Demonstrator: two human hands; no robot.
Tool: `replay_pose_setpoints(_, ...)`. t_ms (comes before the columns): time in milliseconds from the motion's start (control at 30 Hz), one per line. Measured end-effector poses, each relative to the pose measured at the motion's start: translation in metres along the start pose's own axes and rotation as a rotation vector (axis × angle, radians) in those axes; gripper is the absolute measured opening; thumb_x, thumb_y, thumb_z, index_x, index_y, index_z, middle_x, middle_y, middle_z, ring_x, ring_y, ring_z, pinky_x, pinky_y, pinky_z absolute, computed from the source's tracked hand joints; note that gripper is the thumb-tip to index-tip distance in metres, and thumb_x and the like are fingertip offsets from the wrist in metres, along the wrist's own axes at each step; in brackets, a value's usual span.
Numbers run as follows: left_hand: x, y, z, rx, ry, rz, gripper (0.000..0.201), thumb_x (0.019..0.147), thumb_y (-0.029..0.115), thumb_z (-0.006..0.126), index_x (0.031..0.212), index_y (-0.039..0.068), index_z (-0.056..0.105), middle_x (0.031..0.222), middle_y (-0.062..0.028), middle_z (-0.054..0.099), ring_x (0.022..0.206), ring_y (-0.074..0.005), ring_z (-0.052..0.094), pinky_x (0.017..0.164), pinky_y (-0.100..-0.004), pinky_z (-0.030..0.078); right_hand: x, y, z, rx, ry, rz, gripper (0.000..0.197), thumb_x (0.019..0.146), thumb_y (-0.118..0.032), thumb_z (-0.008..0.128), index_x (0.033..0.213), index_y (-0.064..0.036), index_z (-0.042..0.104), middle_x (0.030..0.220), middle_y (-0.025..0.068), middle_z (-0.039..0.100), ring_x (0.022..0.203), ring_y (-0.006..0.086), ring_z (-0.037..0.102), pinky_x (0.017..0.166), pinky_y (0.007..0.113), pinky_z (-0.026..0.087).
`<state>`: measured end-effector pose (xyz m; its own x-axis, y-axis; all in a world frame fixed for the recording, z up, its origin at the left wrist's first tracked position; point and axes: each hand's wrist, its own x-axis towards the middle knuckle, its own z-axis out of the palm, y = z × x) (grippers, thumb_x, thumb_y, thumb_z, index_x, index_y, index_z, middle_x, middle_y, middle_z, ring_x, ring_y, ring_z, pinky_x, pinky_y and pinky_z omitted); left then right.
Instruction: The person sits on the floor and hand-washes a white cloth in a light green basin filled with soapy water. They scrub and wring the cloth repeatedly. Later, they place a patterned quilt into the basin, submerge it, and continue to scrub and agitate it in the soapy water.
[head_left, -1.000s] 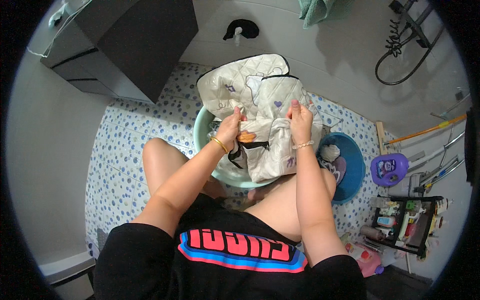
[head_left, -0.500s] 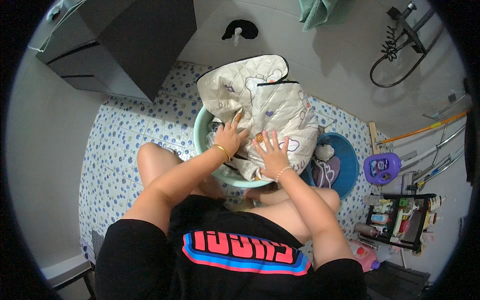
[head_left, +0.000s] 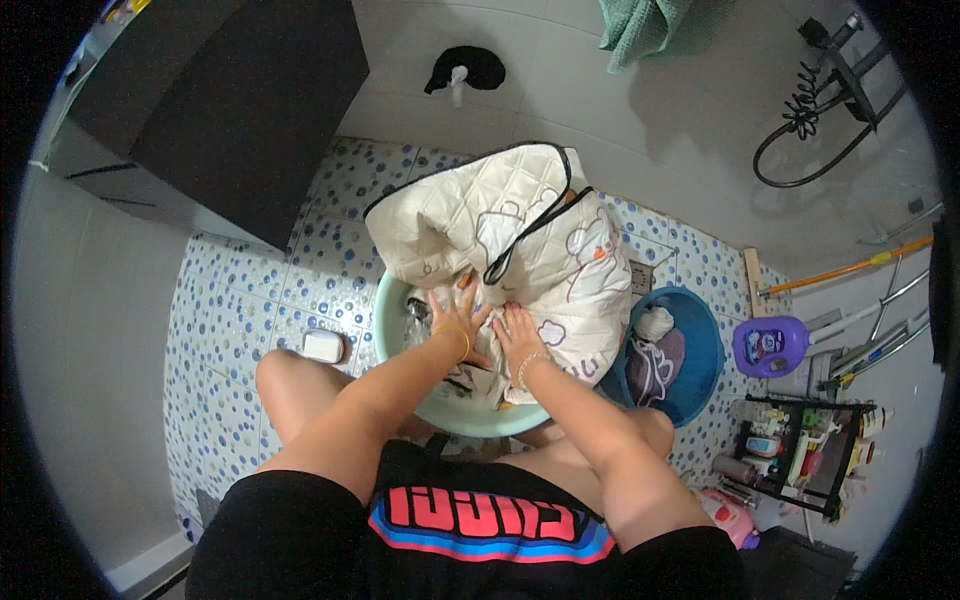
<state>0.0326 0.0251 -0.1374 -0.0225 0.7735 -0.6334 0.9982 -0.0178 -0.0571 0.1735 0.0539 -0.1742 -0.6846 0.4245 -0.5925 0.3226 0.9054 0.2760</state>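
**Inspector:** Report the position of the hands.

**Onlooker:** The person crouches over a pale green basin (head_left: pixel 455 415) on the blue-dotted tile floor (head_left: pixel 240 300). Both hands lie palm-down on a cream quilted cover with black piping (head_left: pixel 500 235). The left hand (head_left: pixel 452 318) has its fingers spread flat; the right hand (head_left: pixel 517 335) sits just beside it at three o'clock, fingers extended and loosely together. Neither pinches or grips anything.

**Inspector:** And the cover relative to the fingers?

**Onlooker:** It is under them and runs on beyond the fingertips toward twelve o'clock, heaped over the basin's far rim and spilling toward two o'clock. The fingertips rest near the black-piped edge where the fabric folds.

**Inspector:** Why held that way?

**Onlooker:** In my judgement, flat palms bear the bulky fabric down into the basin; it is too big to fit, so most of it stands bunched above the rim. Water is visible in the basin at the left hand's nine o'clock.

**Inspector:** Surroundings?

**Onlooker:** A white bar of soap (head_left: pixel 323 346) lies on the tiles at nine o'clock of the basin, within reach. A blue tub (head_left: pixel 700 385) with more laundry touches the cover's edge at three o'clock. A purple detergent bottle (head_left: pixel 768 345) stands further right, a black rack of bottles (head_left: pixel 800 455) at four o'clock.
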Motion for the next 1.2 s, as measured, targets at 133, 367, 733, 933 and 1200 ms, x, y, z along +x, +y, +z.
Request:
replay_pose_setpoints(133,0.018,-0.004,0.015,-0.220,-0.075,0.031,0.111,0.051,0.072,0.057,0.135,0.019,0.008,0.136,-0.0169,0.020,0.117,-0.0328,0.037,0.093,-0.0395,0.034,0.001,0.005,-0.016,0.025,-0.057,-0.008,0.090,0.071,-0.044,0.050,0.134,0.0011,0.004,0.138,0.0231,0.004,0.128,0.0357,0.001,0.102,0.046,-0.004)
replay_pose_setpoints(367,0.038,-0.004,0.041,-0.433,-0.139,0.091,0.094,0.067,0.075,0.031,0.132,0.008,0.022,0.127,-0.0190,0.036,0.116,-0.0315,0.037,0.097,-0.0397,0.028,0.013,0.008,0.002,0.154,0.138,-0.024,0.081,0.068,-0.038,0.052,0.130,0.0038,0.021,0.135,0.0215,0.017,0.127,0.0362,0.008,0.102,0.049,0.000)
replay_pose_setpoints(733,0.009,0.001,0.029,-0.172,0.125,0.053,0.074,0.074,0.055,0.048,0.131,0.013,0.027,0.135,-0.0169,0.025,0.126,-0.0341,0.016,0.100,-0.0453,0.020,0.002,-0.013,0.010,0.435,0.371,0.153,0.031,0.070,-0.016,0.056,0.098,-0.0014,0.054,0.107,0.0140,0.050,0.104,0.0296,0.044,0.093,0.039,0.030)
replay_pose_setpoints(933,-0.018,-0.021,0.017,-0.345,0.354,0.309,0.047,0.070,0.040,0.059,0.095,-0.001,0.059,0.092,-0.0194,0.059,0.091,-0.0312,0.054,0.081,-0.0350,0.042,-0.051,0.006,-0.033,0.821,0.457,0.166,0.034,0.070,-0.021,0.061,0.095,0.0005,0.056,0.099,0.0182,0.053,0.096,0.0325,0.047,0.086,0.036,0.037)
replay_pose_setpoints(1200,-0.084,-0.050,-0.011,-0.522,0.542,0.233,0.044,0.070,0.036,0.062,0.096,0.000,0.058,0.093,-0.0183,0.059,0.088,-0.0316,0.055,0.079,-0.0361,0.042,-0.095,0.004,-0.063,0.921,0.837,0.304,0.036,0.067,-0.021,0.067,0.096,-0.0024,0.057,0.099,0.0166,0.052,0.096,0.0315,0.048,0.085,0.036,0.038)
